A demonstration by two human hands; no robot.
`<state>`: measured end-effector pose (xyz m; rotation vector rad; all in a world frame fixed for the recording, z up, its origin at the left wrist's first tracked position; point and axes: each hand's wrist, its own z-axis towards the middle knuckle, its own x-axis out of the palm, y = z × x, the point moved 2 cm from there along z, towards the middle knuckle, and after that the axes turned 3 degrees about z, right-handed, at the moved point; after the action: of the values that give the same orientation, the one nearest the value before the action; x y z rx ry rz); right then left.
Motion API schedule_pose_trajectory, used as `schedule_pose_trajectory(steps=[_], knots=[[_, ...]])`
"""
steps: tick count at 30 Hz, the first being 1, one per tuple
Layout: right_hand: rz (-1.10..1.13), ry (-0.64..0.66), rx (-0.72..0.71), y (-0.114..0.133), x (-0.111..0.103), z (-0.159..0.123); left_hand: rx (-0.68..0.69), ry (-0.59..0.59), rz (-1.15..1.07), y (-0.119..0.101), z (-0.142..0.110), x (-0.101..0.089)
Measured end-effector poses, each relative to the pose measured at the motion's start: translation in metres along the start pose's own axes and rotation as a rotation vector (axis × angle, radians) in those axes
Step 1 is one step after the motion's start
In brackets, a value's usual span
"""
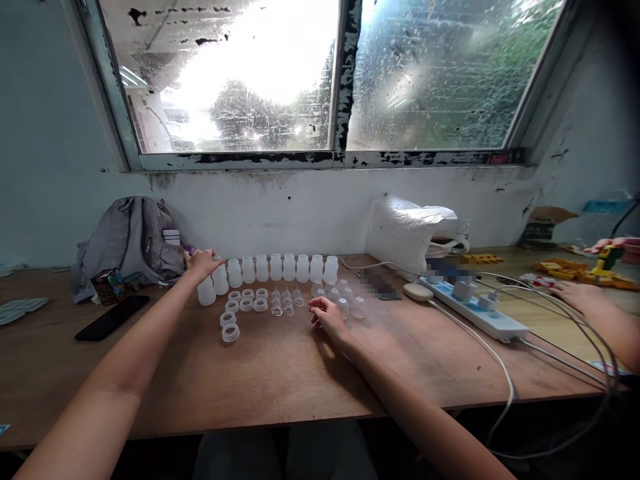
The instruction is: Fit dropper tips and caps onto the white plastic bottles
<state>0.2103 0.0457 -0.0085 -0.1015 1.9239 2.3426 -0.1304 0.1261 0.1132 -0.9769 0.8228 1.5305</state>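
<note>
A curved row of frosted white plastic bottles (276, 268) stands upright along the back of the table. At its left end, my left hand (201, 261) reaches over the tops of the nearest bottles, fingers bent closed; what they grip, if anything, is hidden. Several translucent rings (230, 332) lie in front of the row. Right of them are small clear cone-tipped plastic pieces (287, 305). My right hand (327, 316) hovers low beside a cluster of clear domed caps (357, 309), its fingers loosely curled and apart, with nothing visible in them.
A grey backpack (131, 237), small box (110, 287) and black phone (113, 319) occupy the left. A white bag (405, 230), round white charger (418, 292) and power strip (480, 313) with trailing cables are on the right. Another person's hand (575, 293) works beyond, near yellow parts (563, 268).
</note>
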Motion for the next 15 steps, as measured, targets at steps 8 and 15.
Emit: schedule_pose_trajectory(steps=[8, 15], knots=[[0.001, 0.024, 0.003, -0.0067, 0.0012, 0.0015, -0.040, 0.015, 0.020, -0.0018, -0.0034, 0.0042], [-0.007, 0.029, 0.019, -0.0034, 0.0019, 0.0000, -0.062, 0.032, 0.034, -0.0042, -0.0055, 0.0046]])
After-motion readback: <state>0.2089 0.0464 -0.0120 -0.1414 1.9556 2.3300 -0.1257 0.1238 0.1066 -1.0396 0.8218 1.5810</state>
